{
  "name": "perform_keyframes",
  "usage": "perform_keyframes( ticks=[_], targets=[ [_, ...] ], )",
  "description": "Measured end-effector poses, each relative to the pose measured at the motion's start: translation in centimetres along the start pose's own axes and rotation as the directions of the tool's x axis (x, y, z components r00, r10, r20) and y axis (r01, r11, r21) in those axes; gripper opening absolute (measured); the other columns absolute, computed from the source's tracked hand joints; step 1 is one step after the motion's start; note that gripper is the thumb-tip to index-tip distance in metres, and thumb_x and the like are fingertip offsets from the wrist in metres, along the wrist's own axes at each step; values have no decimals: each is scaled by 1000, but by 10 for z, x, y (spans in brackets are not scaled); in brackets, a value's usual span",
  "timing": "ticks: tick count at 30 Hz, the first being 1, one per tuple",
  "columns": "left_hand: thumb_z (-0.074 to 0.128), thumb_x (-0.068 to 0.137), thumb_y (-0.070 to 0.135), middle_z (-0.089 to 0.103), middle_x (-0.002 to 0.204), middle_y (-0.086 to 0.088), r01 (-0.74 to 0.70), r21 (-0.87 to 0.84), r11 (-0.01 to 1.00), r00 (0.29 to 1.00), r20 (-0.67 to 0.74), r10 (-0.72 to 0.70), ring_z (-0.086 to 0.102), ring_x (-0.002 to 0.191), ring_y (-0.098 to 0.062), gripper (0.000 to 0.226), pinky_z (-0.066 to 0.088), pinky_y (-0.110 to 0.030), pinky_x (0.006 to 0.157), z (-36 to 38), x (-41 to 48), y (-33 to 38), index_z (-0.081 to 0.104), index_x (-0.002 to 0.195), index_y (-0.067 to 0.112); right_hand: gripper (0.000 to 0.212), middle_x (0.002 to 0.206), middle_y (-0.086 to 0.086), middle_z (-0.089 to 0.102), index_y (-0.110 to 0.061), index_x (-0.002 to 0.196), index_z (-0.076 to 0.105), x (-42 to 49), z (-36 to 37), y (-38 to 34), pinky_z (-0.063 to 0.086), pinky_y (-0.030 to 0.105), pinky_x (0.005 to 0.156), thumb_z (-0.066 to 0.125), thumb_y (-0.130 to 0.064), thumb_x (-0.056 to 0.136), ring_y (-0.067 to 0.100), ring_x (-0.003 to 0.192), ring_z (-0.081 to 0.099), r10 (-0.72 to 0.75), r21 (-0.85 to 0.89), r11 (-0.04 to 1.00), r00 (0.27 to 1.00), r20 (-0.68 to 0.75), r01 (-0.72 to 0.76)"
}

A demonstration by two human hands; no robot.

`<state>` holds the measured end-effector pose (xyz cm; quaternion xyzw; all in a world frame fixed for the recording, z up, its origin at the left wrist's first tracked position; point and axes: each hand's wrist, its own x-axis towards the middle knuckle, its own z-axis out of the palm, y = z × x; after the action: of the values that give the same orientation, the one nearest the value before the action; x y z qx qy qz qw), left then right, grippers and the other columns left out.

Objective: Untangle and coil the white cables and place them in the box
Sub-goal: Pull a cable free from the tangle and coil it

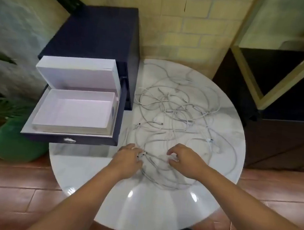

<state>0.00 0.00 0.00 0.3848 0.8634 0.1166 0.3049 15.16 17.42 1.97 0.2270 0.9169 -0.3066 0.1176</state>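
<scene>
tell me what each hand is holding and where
The left hand pinches a white cable at its connector end; the right hand pinches a white cable mid-length, possibly the same one.

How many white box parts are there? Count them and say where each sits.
2. The tray lies flat in the open drawer; the lid stands upright behind it, at the dark cabinet. None looks hidden.

Yellow brick wall (184, 25) at twelve o'clock. Dark navy cabinet (99, 35) at ten, drawer pulled open. Round marble bench (138, 210) in the middle, light glinting off it near six. Black unit (285, 131) with a gold frame at two. Reddish plank floor (10, 184), green plant pot (9, 142) at nine.
</scene>
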Motion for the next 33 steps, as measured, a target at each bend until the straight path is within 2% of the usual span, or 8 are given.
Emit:
perform_keyframes(
  ticks=[4,9,14,17,19,23,28,33],
  targets=[
    [50,91,30,50,137,-3,-8,49,999,1000,12,7,46,122,-30,45,38,-37,104,11,-2,-5,50,136,20,34,123,4,54,-17,122,60,0,10,-4,45,33,93,59,-31,92,21,108,56,18,-5,1000,998,61,-18],
    [57,91,27,54,138,0,-9,-50,999,994,-106,4,48,123,-26,44,40,-35,103,16,-2,-7,55,134,20,33,121,4,55,-15,121,61,-2,27,-1,45,31,95,60,-27,90,18,109,57,5,29,1000,994,106,-8],
    [68,86,23,65,116,-1,-38,-245,969,983,-184,-8,61,105,-19,29,49,-36,94,10,1,-9,69,114,20,40,122,6,47,-11,125,52,-3,34,8,48,36,86,63,-22,88,25,102,57,83,43,996,986,-142,-77],
    [68,86,24,65,113,0,-56,-260,964,983,-186,7,62,101,-17,27,50,-35,92,8,2,-8,69,112,21,56,134,6,47,-13,140,39,0,34,11,46,37,94,61,-22,90,25,115,52,143,17,990,983,-118,-142],
    [66,87,24,63,115,0,-58,-257,965,987,-162,17,61,103,-17,28,49,-35,93,7,1,-8,68,115,21,54,129,5,56,-14,142,40,3,36,10,44,33,95,59,-19,91,25,117,51,160,2,987,983,-91,-160],
    [63,89,23,59,120,0,-88,-261,961,987,-154,48,58,105,-17,27,47,-32,95,8,-2,-9,67,116,21,30,106,6,70,-13,119,63,6,41,6,46,30,81,48,-12,94,26,99,60,138,36,990,974,-180,-134],
    [58,93,34,51,119,6,-108,-181,978,968,-242,62,48,108,-17,22,41,-27,93,3,-7,-4,67,111,24,23,94,4,69,-12,105,68,4,36,-8,48,30,77,49,-7,93,18,81,60,18,156,988,970,-243,21],
    [54,95,38,67,100,8,-104,-545,832,994,-81,71,60,94,-7,24,43,-13,78,-15,-11,23,70,102,22,23,87,-9,64,-14,105,71,0,28,-26,49,22,81,61,-3,88,13,83,62,-68,347,925,965,-253,156]
  ],
)
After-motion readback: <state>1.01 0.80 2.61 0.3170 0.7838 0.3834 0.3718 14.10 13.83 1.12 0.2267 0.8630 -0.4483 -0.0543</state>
